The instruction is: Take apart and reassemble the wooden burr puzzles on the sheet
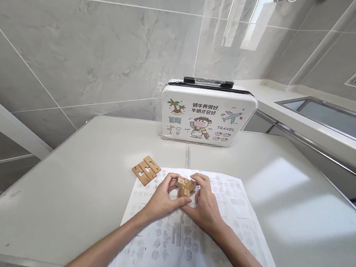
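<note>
Both my hands meet over a printed instruction sheet point(227, 209) on the white table. My left hand point(163, 199) and my right hand point(205, 204) pinch a small wooden interlocking puzzle point(186, 187) between their fingertips, held just above the paper. Its blocks are partly hidden by my fingers. Several flat notched wooden pieces point(146, 170) lie side by side on the table, just left of the sheet's top corner and a short way from my left hand.
A white case with cartoon prints and a black handle point(207, 111) stands upright at the table's point(76, 190) far edge against the tiled wall. To the right runs a counter with a sunken steel sink point(339, 116). A seam splits the table down its middle.
</note>
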